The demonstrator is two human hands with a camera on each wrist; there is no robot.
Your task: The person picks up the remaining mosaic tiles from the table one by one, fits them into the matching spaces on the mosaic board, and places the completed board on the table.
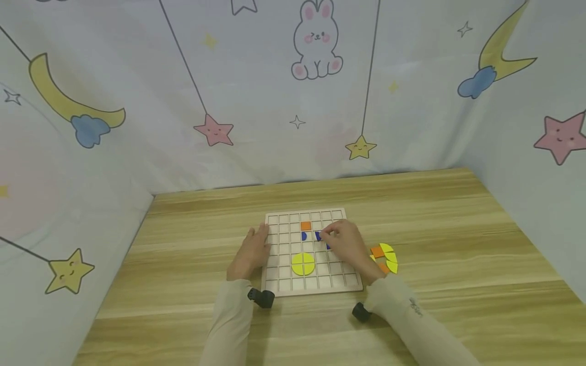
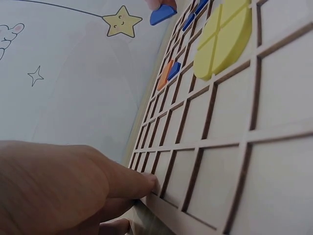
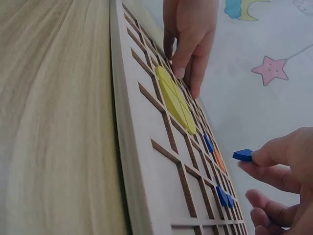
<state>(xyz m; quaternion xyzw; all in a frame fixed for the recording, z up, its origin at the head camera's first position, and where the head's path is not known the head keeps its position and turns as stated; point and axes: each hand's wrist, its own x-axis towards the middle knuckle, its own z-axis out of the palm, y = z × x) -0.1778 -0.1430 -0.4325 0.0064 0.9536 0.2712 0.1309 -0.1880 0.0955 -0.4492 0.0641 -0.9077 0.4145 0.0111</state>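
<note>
A square wooden grid board lies on the table. My left hand rests at its left edge, with fingertips touching the rim. Over the board's right half, my right hand pinches a small blue piece between thumb and finger, raised off the grid in the right wrist view. Four yellow quarter pieces form a yellow circle on the board. Farther back sits an orange square, with a blue rounded piece just in front. Other blue pieces lie in cells near the right hand, partly hidden in the head view.
Right of the board, several loose yellow pieces and orange pieces lie on the wooden table, partly behind the right forearm. A printed curtain encloses the back and sides.
</note>
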